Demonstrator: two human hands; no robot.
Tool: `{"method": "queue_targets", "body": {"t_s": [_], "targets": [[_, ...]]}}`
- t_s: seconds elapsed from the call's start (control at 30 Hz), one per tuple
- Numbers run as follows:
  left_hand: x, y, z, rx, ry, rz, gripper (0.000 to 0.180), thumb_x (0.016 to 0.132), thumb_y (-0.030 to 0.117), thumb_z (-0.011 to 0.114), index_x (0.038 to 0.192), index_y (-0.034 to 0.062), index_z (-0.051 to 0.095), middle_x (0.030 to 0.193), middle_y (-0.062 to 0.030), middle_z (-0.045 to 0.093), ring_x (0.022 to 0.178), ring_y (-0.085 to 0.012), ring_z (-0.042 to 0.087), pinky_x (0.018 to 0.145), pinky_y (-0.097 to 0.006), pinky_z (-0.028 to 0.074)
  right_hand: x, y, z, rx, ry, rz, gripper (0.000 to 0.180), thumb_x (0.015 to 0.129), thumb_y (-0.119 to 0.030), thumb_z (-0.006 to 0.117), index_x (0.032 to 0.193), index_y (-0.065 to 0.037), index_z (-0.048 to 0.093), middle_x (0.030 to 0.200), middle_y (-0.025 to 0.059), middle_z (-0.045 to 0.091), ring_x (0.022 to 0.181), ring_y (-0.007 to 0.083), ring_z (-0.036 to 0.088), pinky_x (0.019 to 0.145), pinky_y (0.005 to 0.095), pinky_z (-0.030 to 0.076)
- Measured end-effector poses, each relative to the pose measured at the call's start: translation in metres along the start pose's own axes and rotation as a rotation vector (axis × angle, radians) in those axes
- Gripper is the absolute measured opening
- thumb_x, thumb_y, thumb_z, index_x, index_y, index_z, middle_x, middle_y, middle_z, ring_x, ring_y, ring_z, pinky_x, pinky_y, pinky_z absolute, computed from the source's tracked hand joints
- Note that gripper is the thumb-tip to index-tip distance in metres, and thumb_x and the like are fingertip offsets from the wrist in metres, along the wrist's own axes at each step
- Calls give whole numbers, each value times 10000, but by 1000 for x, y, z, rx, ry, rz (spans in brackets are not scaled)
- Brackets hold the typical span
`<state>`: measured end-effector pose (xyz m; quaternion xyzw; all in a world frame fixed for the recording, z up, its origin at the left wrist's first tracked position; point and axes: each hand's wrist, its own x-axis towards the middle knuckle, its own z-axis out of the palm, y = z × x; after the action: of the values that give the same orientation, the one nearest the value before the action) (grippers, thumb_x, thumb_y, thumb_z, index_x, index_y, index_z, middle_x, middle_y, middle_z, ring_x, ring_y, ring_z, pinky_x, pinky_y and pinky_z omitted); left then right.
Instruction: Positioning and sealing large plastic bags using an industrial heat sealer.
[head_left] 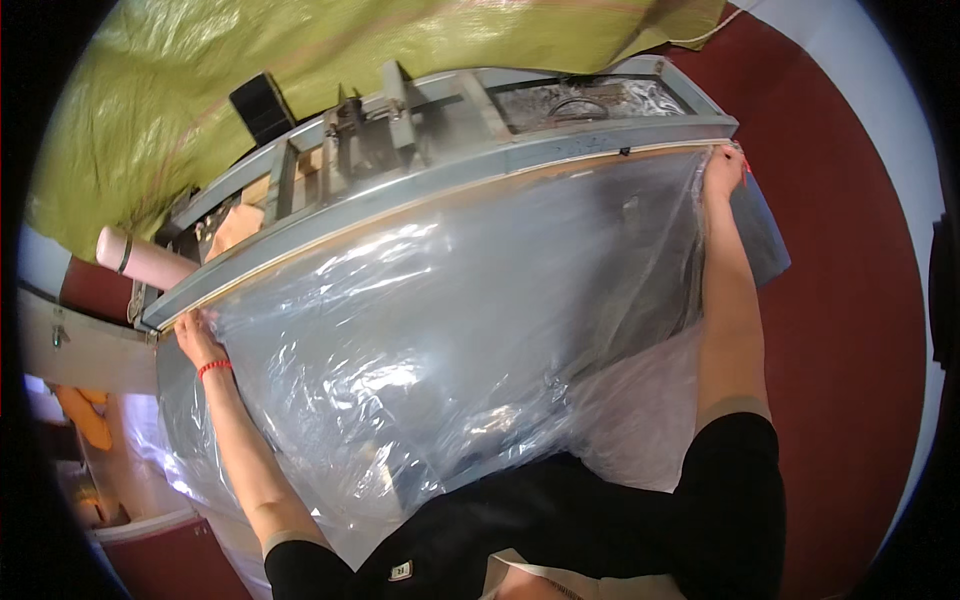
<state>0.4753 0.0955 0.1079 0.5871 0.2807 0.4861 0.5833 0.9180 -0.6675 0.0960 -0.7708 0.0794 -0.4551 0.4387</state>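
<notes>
A large sheet of clear plastic film point(400, 330) is stretched between my two hands over a grey metal work surface and hangs down toward my body. My left hand point(197, 335), with a red bracelet at the wrist, pinches the film's far left corner near the end of a long metal frame point(450, 163). At the frame's right end my right hand point(724, 172) grips the film's far right corner, its fingers closed. Along the front of the frame runs a thin pale strip point(400, 205), with the film's far edge lying close to it.
Behind the frame, a yellow-green woven tarp point(400, 35) is draped. A pink roll point(145, 257) sticks out at the left, and a black flat object point(262, 108) leans behind the frame. Dark red floor point(840, 350) lies to the right; a metal panel with a latch point(90, 345) stands left.
</notes>
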Motion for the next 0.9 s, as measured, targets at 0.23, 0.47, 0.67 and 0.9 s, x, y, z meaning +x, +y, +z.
{"method": "queue_targets", "body": {"t_s": [0.23, 0.47, 0.67, 0.9], "targets": [[1, -4, -16, 60, 46, 15, 87, 789, 80, 532, 850, 43, 482, 722, -29, 518, 612, -118, 498, 557, -267, 460, -1, -8, 12, -242, -13, -12, 207, 760, -143, 565, 904, 5, 556, 913, 158, 567, 869, 289, 533, 795, 344, 410], [-83, 97, -10, 160, -301, 130, 61, 822, 38, 493, 839, 91, 467, 685, 28, 483, 580, -56, 461, 570, -184, 403, -155, -281, -8, 341, -421, -565, 156, 768, -107, 583, 897, -27, 549, 916, 108, 550, 888, 262, 509, 805, 353, 397], [-117, 135, -59, -31, -118, 198, 119, 820, 28, 536, 893, 79, 457, 766, 23, 492, 684, -47, 470, 653, -182, 401, -286, -360, -22, 377, -917, -803, 163, 769, -151, 617, 867, -32, 565, 852, 101, 565, 776, 189, 541, 676, 279, 427], [-137, 99, -117, 1008, -262, 339, 224, 723, 153, 647, 879, 27, 544, 928, -107, 547, 871, -196, 511, 780, -313, 411, -256, -266, -41, 335, -1101, -223, 178, 730, -177, 676, 755, -31, 577, 632, 2, 551, 625, 65, 484, 576, 224, 417]]}}
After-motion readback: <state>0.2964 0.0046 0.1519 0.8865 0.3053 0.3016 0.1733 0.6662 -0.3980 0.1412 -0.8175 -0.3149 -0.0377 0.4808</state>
